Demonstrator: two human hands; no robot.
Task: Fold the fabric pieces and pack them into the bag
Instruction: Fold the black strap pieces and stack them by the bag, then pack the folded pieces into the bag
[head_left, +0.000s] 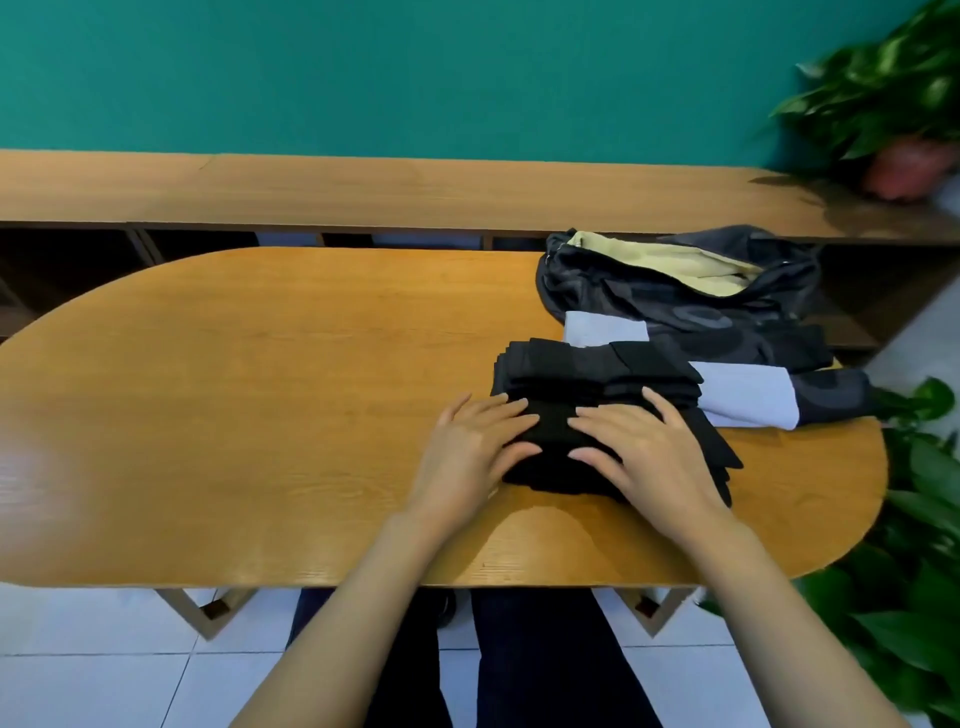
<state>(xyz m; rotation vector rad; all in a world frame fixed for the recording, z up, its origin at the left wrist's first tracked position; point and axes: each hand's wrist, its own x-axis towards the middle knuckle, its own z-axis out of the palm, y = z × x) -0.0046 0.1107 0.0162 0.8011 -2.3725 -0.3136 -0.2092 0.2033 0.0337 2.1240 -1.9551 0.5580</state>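
Head view: both palms down on the folded black fabric!
The left hand and right hand lie flat, fingers straight, pressing the stack and clasping nothing, toward the right end of the table. Just behind, pale blue fabric touches the open bag at the far right edge.

The long wooden table with round ends holds a pile of folded black cloth, a pale blue cloth just beside it, and a dark bag (open, yellow inside) behind them.
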